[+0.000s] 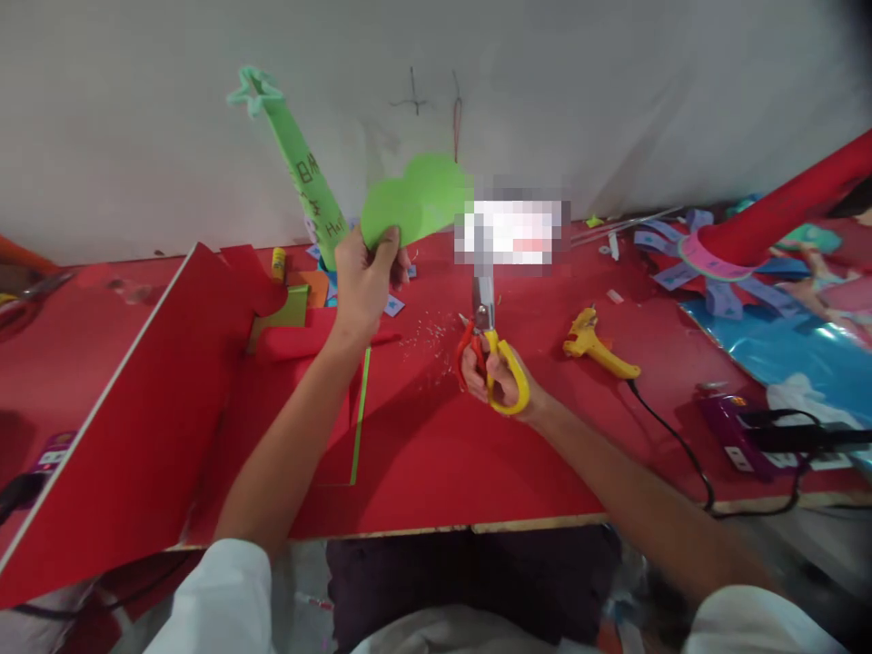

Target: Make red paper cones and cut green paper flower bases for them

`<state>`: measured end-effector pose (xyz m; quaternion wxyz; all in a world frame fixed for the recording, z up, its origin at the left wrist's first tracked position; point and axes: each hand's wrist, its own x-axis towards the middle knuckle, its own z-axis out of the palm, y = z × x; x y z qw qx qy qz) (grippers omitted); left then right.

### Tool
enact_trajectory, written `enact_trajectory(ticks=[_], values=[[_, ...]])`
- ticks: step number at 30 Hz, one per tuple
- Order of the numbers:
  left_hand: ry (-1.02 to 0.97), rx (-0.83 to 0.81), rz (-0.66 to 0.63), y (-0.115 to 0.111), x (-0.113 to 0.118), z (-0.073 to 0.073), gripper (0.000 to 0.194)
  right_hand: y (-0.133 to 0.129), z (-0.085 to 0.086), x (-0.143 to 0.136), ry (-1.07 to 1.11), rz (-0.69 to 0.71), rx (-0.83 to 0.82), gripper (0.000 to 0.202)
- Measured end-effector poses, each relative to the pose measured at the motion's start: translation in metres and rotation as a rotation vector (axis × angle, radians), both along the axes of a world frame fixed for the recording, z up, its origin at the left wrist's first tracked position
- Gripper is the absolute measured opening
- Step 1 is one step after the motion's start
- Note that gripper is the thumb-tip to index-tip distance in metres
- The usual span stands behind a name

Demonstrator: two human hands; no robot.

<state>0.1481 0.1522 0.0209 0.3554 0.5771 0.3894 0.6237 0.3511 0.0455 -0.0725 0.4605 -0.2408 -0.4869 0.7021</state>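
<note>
My left hand [368,272] pinches the lower edge of a green rounded piece [415,200], heart-like with two lobes, raised above the table. In my right hand [500,377] are scissors [483,313] with yellow and red handles, blades pointing up and away. The blade tips reach a blurred patch just right of the green piece; whether they touch it I cannot tell. Behind my left hand stands a tall green cone [303,168] with writing and a pale green star outline [255,91] at its top.
The red table [436,481] holds a yellow glue gun [599,345] with a black cord, a purple power strip [739,436], a blue sheet [783,336] and a glue stick [279,264]. A large red board [129,418] leans at left; a red cone [790,209] lies at right.
</note>
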Motion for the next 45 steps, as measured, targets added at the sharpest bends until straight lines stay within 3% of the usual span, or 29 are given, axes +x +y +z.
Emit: enact_trajectory(ticks=[3,7,11,16,24,45], values=[[0.041,-0.021,-0.052,-0.016,0.0,0.002,0.034,0.002,-0.011,0.004,-0.008,0.0,-0.015,0.074],[0.058,0.0,-0.066,-0.031,-0.004,0.011,0.036,0.003,-0.011,0.008,-0.137,0.004,0.03,0.082],[0.096,0.023,-0.03,-0.04,-0.004,0.023,0.038,-0.001,-0.015,0.01,-0.209,-0.095,0.111,0.073],[0.17,-0.012,-0.14,-0.049,0.006,0.024,0.039,-0.004,-0.021,0.015,-0.18,-0.139,0.15,0.063],[0.218,-0.032,-0.203,-0.055,0.011,0.024,0.038,-0.006,-0.017,0.016,-0.181,-0.183,0.115,0.061],[0.192,-0.045,-0.191,-0.058,0.01,0.027,0.032,-0.008,-0.008,0.013,-0.253,-0.273,0.148,0.07]])
